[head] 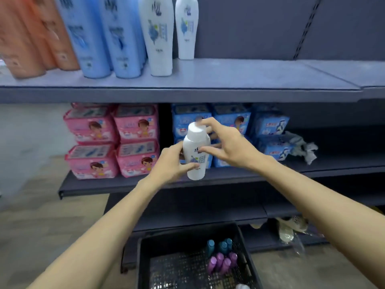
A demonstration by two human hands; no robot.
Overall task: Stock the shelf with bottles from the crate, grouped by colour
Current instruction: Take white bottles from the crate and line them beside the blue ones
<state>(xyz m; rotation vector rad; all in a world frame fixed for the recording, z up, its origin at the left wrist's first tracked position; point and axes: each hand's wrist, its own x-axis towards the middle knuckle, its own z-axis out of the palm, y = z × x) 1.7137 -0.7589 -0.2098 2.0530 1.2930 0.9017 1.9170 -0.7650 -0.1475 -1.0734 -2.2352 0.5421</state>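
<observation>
Both forearms, bare and cut off by the lower corners, reach up and forward to one white bottle (196,152) held upright in mid-air in front of the middle shelf (125,185). The left hand (169,163) wraps the lower body of the bottle, thumb across its label, fingers hidden behind. The right hand (227,143) comes in from the side, palm turned toward the bottle: its index finger curls over the cap, thumb lies against the shoulder, and the other fingers pass out of sight behind the bottle — so both hands hold it. The cap top is blurred.

The bottle is smooth plastic, rounded at the shoulder, with a blue-printed label too small to read.

Down below, a black plastic crate (143,259) with a mesh floor holds teal-capped bottles (223,246) and purple bottles (221,261) in its far right corner; its near edge is cut off, and something white at the bottom edge cannot be made out.

Up on the top shelf (250,78), flat grey metal, stand two white bottles (173,32), blue bottles (104,36) to their left and orange bottles (35,36) further left — all cropped at the top, the left ones smeared by motion. Behind the hands, pink packs (112,140) and blue packs (245,130) sit stacked on the middle shelf, beside a crumpled grey cloth (304,147).
</observation>
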